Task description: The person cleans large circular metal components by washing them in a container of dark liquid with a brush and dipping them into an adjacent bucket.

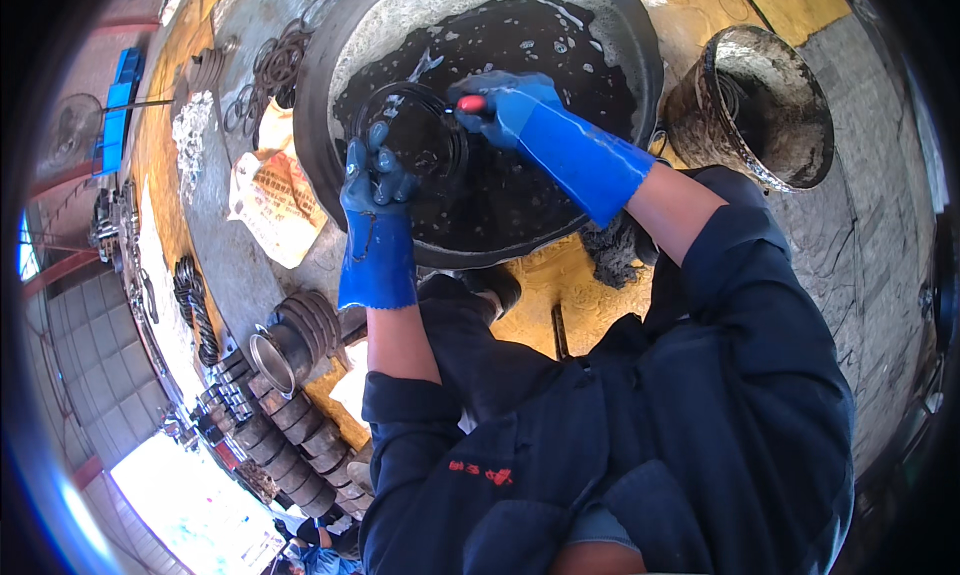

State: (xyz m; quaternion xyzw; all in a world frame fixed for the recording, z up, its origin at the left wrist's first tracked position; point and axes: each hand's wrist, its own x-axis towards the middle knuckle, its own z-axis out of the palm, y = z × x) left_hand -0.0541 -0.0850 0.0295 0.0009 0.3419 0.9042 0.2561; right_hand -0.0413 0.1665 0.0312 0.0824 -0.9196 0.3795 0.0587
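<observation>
A large round tub (318,95) of dark, foam-flecked liquid (510,45) stands before me. My left hand (380,180), in a wet blue rubber glove, grips the near left edge of a black ring-shaped metal part (461,155) held over the liquid. In my right hand (510,105), gloved the same way, is a red-handled tool (472,104). Its tip meets the upper right rim of the ring-shaped part. The tool's working end is too small to make out, and most of its handle is hidden by the glove.
Right of the tub stands a grimy metal bucket (690,115). A crumpled printed bag (275,205) and several dark rings (280,65) lie to the left. Rows of cylindrical metal parts (290,425) and a flanged part (290,345) stand at lower left. Another person (325,550) is beyond.
</observation>
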